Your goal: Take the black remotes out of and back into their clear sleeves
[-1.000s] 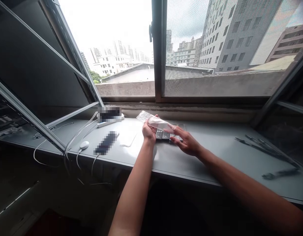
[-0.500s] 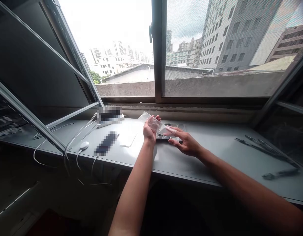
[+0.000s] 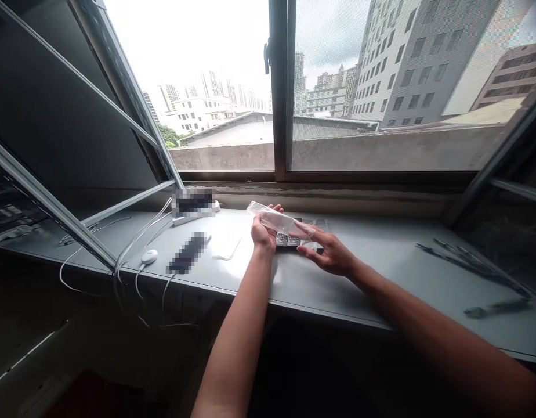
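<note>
My left hand [image 3: 263, 233] grips one end of a clear plastic bag [image 3: 274, 219] held just above the grey counter [image 3: 381, 273]. My right hand [image 3: 329, 251] pinches the bag's other end with its fingers stretched along it. Under the bag, small dark keypad devices [image 3: 288, 240] lie on the counter between my hands, partly hidden.
A white mouse [image 3: 149, 256], white cables [image 3: 133, 244], a blurred dark item [image 3: 187, 253] and a white power strip [image 3: 194, 216] lie at the left. A flat clear bag [image 3: 227, 248] rests beside them. Dark thin tools [image 3: 472, 264] lie at the right. A window frame [image 3: 279, 93] stands behind.
The bag was folded up toward my left palm half a second ago; now it is stretched out flat between both hands again. The arms have barely moved.
</note>
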`<state>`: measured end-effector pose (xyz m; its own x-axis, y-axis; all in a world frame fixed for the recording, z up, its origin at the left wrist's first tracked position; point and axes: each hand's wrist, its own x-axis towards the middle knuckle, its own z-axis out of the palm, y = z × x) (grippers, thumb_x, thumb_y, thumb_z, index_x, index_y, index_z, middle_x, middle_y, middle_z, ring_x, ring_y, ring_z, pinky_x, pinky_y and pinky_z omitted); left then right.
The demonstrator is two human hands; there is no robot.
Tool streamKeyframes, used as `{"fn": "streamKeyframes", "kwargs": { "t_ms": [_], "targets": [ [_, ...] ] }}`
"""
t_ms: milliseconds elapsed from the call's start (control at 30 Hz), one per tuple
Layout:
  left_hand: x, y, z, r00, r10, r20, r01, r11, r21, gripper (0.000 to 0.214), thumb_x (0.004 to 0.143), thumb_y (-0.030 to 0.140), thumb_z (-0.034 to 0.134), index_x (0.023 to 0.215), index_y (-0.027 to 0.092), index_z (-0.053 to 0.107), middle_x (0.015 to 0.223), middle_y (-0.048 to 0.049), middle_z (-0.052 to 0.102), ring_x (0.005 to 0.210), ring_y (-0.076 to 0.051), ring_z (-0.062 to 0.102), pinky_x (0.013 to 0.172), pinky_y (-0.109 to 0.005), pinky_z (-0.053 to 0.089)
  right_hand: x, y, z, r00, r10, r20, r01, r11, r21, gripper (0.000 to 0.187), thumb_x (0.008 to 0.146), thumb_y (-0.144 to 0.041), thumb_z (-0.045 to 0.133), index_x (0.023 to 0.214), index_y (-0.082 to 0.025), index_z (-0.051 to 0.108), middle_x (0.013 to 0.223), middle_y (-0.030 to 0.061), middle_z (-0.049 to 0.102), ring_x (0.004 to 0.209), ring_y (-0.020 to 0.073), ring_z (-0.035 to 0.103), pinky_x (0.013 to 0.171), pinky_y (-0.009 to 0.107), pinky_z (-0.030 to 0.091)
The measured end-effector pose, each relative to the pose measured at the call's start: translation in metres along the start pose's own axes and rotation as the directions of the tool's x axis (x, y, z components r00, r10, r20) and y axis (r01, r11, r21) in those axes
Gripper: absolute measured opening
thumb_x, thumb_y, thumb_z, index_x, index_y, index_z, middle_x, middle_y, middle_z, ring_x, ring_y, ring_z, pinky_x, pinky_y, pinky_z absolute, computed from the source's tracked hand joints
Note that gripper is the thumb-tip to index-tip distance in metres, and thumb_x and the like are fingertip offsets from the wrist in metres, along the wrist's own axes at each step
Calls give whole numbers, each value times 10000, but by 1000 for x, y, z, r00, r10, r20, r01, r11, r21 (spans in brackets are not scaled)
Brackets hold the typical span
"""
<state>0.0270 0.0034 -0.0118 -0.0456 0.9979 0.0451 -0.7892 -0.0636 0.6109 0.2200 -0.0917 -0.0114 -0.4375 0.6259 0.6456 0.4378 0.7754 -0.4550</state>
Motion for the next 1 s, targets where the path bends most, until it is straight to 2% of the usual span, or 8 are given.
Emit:
{"fn": "streamKeyframes", "kwargs": {
  "t_ms": [133,300,400,467,533,633,867,1000],
  "targets": [
    [-1,0,1,999,-2,-50,3,1000,19,517,1125,427,360,1308,98,716,1148,-179,821,1149,-286,785,1066,-430,576,1,-3,0,1000,9,12,-10,1000,19,714,1082,-416,668,1738,-311,407,1455,70,752,1541,362,554,1259,603,485],
    [3,-1,-4,995,10,-94,-8,1000,19,653,1147,542,281,1258,81,729,1125,-199,820,1050,-281,805,1019,-423,599,1,-5,-1,998,52,35,-54,995,85,756,1090,-421,652,1764,-281,339,1422,87,765,1431,364,663,1207,605,531],
    [5,-2,-6,992,21,-124,-19,1000,15,680,1148,564,268,1261,73,725,1114,-205,818,1035,-282,808,1007,-427,604,1,-2,-1,998,54,28,-56,994,92,645,1083,-428,669,1692,-305,494,1516,88,711,1519,360,580,1241,608,495],
    [5,-2,-6,991,22,-131,-20,1000,14,670,1150,562,272,1277,84,723,1110,-194,821,1046,-275,808,1028,-425,597,0,1,0,999,29,20,-30,996,78,496,1076,-437,680,1558,-324,667,1558,83,682,1600,364,472,1269,617,459],
    [5,-1,-5,993,21,-118,-20,1000,10,659,1151,565,276,1291,104,725,1116,-181,823,1060,-268,805,1054,-421,588,0,4,1,1000,11,15,-12,997,74,401,1072,-446,685,1449,-333,761,1532,91,703,1632,364,416,1271,621,455],
    [4,0,-4,993,22,-115,-24,1000,-18,674,1153,573,255,1307,112,722,1117,-179,822,1076,-269,801,1066,-417,583,0,4,1,1000,27,4,-28,995,92,405,1070,-455,693,1443,-316,770,1503,126,719,1618,370,437,1244,604,489],
    [5,5,-4,986,45,-161,-59,995,-80,754,1132,655,243,1281,89,717,1107,-196,808,1060,-281,797,1022,-419,593,-2,2,0,992,125,18,-126,985,115,540,1050,-511,723,1550,-311,679,1676,136,554,1538,396,544,1243,577,486],
    [1,3,-1,997,35,-65,-41,995,-87,651,1086,687,438,1251,122,716,1112,-177,808,1066,-284,791,1036,-429,590,-2,2,2,993,118,-5,-116,981,157,577,1041,-512,735,1580,-325,645,1673,101,564,1561,385,521,1277,584,450]
  ]
}}
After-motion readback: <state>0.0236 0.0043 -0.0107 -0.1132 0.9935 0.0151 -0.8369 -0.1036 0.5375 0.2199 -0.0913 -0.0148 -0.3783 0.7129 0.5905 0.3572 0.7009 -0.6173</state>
